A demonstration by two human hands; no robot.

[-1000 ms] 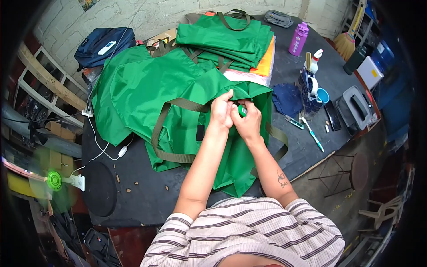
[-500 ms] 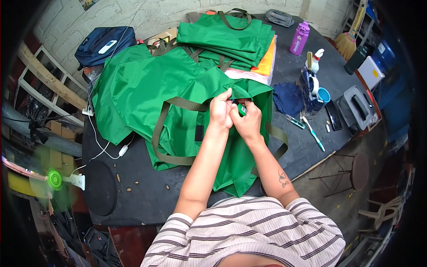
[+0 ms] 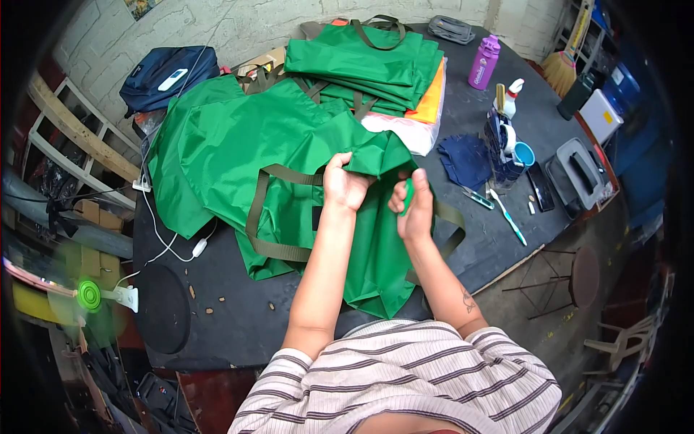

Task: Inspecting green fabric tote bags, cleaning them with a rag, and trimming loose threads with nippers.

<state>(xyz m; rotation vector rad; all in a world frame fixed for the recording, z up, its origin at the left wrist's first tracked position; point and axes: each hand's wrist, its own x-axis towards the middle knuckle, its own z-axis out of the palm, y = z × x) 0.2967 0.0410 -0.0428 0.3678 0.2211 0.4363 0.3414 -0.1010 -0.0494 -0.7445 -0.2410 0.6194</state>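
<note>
A large green fabric tote bag (image 3: 374, 239) with olive webbing handles (image 3: 262, 210) is spread across the table before me. My left hand (image 3: 344, 186) pinches its raised edge, thumb uppermost, and the cloth drapes over the fingers. Just to the right, my right hand (image 3: 414, 208) is closed around a small bright green object (image 3: 408, 194), mostly hidden by the fingers, so its kind is not clear. That hand is a little apart from the held edge, above the bag's opening. More green cloth (image 3: 217, 137) from the bags lies to the left.
Folded green bags (image 3: 361, 65) are stacked at the back. On the right are a purple bottle (image 3: 483, 64), a navy cloth (image 3: 464, 160), a caddy (image 3: 502, 148), a snipper-like tool (image 3: 478, 198), a toothbrush (image 3: 510, 219) and a grey case (image 3: 576, 173). A small fan (image 3: 90, 293) stands left.
My hands have moved apart: the right one, with the green object, has drawn right and slightly down from the edge. My left hand has shifted a little left with the cloth.
</note>
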